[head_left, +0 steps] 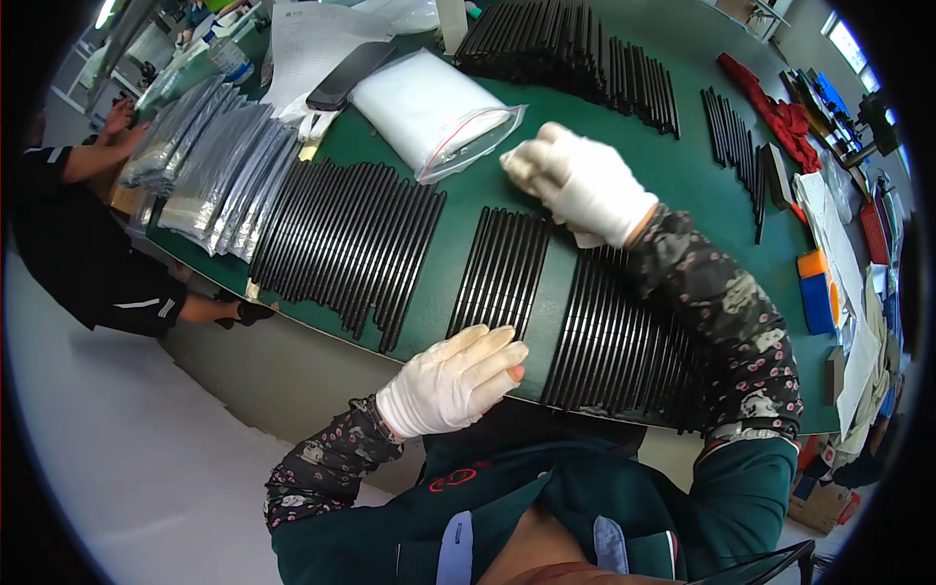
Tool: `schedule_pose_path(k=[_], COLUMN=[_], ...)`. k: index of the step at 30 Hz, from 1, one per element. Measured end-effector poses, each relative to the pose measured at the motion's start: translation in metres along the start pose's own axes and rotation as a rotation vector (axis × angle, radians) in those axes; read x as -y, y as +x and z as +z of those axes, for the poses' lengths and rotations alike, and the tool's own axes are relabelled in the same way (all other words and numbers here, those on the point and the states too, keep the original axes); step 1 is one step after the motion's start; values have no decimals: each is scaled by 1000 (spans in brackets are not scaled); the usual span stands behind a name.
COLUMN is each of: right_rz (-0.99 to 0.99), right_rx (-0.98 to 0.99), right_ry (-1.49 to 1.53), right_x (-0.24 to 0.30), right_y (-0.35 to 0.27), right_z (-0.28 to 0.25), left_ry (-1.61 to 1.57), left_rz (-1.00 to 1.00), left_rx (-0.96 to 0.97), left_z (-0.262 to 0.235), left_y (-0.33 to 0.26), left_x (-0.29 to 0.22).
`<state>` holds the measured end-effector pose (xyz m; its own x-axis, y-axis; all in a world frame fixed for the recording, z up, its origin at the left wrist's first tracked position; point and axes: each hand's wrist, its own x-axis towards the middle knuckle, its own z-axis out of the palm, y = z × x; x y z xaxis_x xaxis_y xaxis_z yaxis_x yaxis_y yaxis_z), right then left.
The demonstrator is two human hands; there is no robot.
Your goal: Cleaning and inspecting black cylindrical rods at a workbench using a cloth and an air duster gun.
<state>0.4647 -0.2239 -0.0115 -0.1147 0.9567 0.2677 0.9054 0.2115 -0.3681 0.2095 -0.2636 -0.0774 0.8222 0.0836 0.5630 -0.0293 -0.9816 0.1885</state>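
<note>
My left hand (450, 383), in a white glove, lies with its fingers stretched out at the near ends of a small middle group of black rods (498, 265). Bare skin shows at one fingertip. Above the far end of that group is my right hand (585, 185), gloved too, its fingers curled closed; whatever they may hold is hidden. Under my right forearm a wider row of black rods (614, 336) lies side by side, partly covered by the sleeve. To the left, another broad row of black rods (346, 244) has uneven near ends.
A clear bag with white contents (424, 107) and a dark phone (351, 75) lie beyond the rods. Plastic-wrapped bundles (229, 171) fill the left edge, near another person. More black rods (536, 39) lie at the back; a red cloth (775, 112) and orange-blue tape dispenser (817, 291) are right.
</note>
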Motion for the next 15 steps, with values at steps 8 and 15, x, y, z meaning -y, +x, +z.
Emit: schedule_pose_path(k=[8, 15], right_rz=[28, 131], right_rx=[-191, -215], right_ry=[12, -15], right_x=[-5, -20], right_y=[-70, -105], right_z=[-63, -65], left_ry=[-113, -272], left_rz=[-18, 43], left_rx=[108, 447], left_z=[-20, 18], left_y=[24, 73], left_x=[-22, -47])
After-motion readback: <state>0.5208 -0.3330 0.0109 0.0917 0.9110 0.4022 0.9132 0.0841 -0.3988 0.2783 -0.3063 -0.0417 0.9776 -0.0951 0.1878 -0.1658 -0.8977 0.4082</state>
